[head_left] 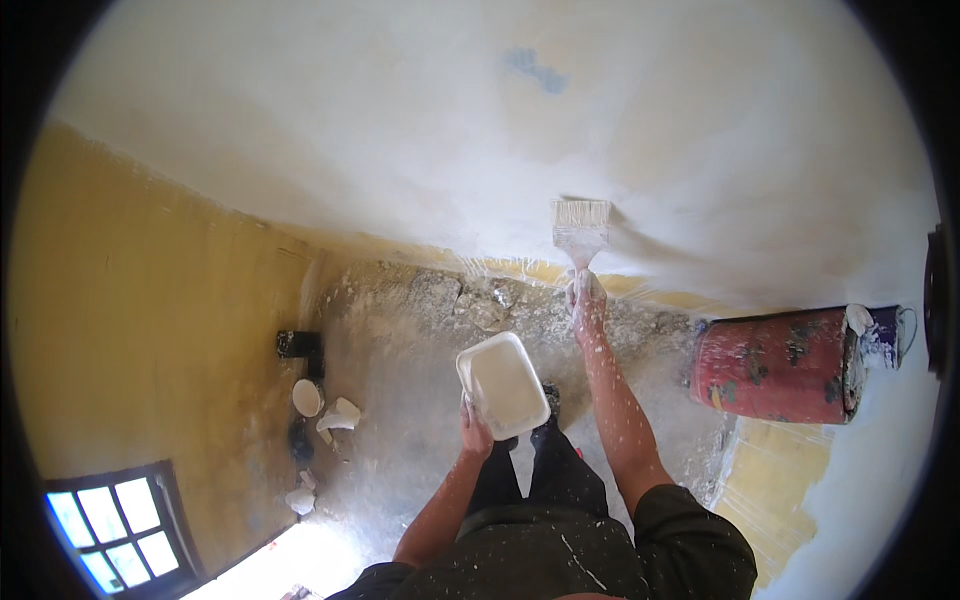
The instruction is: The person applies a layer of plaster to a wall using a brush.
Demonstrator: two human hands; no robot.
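Observation:
My right hand (588, 290) is closed round the handle of a wide paintbrush (582, 232), arm stretched forward. The brush is coated in white paint, and its bristles lie against or very close to the white-painted wall (420, 150); I cannot tell which. In my left hand (475, 430) is a white rectangular tub (505, 385), gripped by its left side at waist height. Pale paint shows inside the tub. White splashes dot both forearms and my dark shirt.
A rusty red drum (775, 365) stands at the right, with a paint-smeared bucket (882, 338) on it. Along the yellow left wall (150, 300) lie a round white container (308, 398), broken white pieces (340, 415) and dark objects (297, 345). A paned window (125, 530) is at lower left.

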